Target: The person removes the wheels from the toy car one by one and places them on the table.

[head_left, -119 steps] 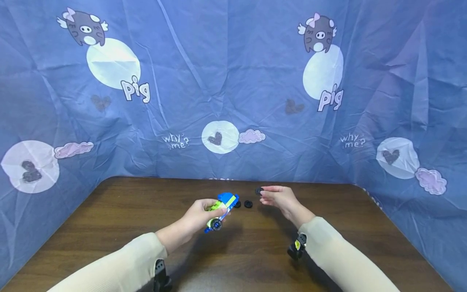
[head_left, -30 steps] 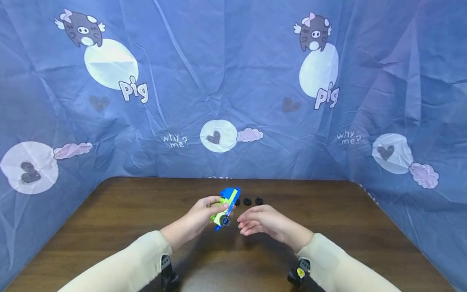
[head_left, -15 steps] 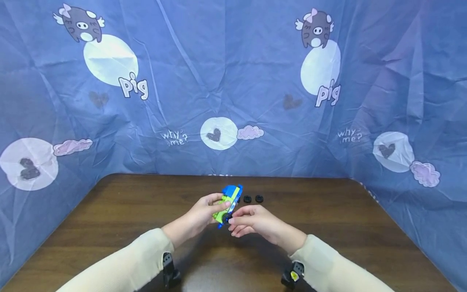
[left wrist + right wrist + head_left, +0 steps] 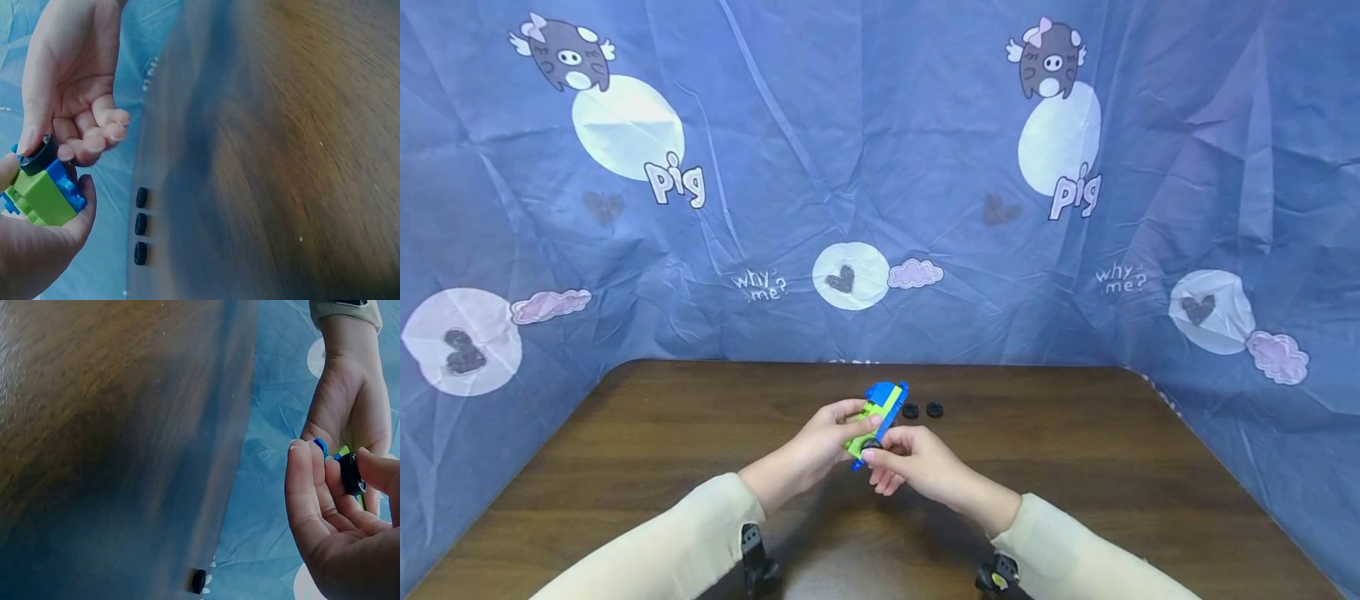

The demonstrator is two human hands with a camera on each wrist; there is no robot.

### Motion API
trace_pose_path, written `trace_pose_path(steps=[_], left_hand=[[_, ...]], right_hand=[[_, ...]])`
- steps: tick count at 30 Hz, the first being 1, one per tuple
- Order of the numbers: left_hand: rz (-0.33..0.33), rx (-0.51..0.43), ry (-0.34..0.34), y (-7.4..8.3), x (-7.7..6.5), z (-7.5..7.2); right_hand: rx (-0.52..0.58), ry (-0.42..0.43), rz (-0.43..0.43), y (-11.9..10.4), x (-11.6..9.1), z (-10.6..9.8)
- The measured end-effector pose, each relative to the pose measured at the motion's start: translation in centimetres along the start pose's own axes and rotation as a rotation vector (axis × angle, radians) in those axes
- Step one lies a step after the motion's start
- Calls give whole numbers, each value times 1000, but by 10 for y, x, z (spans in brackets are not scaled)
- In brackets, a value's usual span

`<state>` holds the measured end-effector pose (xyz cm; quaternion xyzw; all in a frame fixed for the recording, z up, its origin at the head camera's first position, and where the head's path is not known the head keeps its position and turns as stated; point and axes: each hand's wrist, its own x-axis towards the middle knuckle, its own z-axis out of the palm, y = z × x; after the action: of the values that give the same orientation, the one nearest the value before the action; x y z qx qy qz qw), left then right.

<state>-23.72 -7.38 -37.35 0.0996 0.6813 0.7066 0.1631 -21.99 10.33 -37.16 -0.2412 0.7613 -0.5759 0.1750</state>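
My left hand (image 4: 812, 442) grips a small blue and lime-green toy car (image 4: 887, 398) made of building bricks, thumb along its side, holding it tilted above the table. At the car's lower end, my right hand (image 4: 928, 468) pinches a black wheel (image 4: 351, 474) between thumb and index finger. In the left wrist view this wheel (image 4: 39, 156) sits against the car's side, and the right hand's other fingers (image 4: 94, 134) are loosely bent beside it. Fingers and palm hide much of the car's body.
Three loose black wheels (image 4: 142, 224) stand in a row on the brown wooden table (image 4: 700, 417); the head view shows two, the car covering the rest. A blue printed cloth (image 4: 865, 167) hangs behind the table's far edge.
Four seconds ago my right hand held a loose wheel by the row; it has since laid that down and moved to the car's wheel, now pinched. The car shifted slightly right.
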Motion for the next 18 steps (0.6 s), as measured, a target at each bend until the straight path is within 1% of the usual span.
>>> trace_pose_path(steps=[3,8,11,15,18], left_hand=[[9,5,13,2,0,4],[8,39,44,3,1,7],[8,61,39,2,1,7],[10,77,18,4,2,9],[8,86,25,5,3,10]], right_hand=[[-21,4,-26,-1,-1,0],[-43,18,-25,-4,-3,1],[-72,38,-43,-5,-4,1],[-132,76,-92,-4,-3,1],[-172,109,-115,-5,-3,2]])
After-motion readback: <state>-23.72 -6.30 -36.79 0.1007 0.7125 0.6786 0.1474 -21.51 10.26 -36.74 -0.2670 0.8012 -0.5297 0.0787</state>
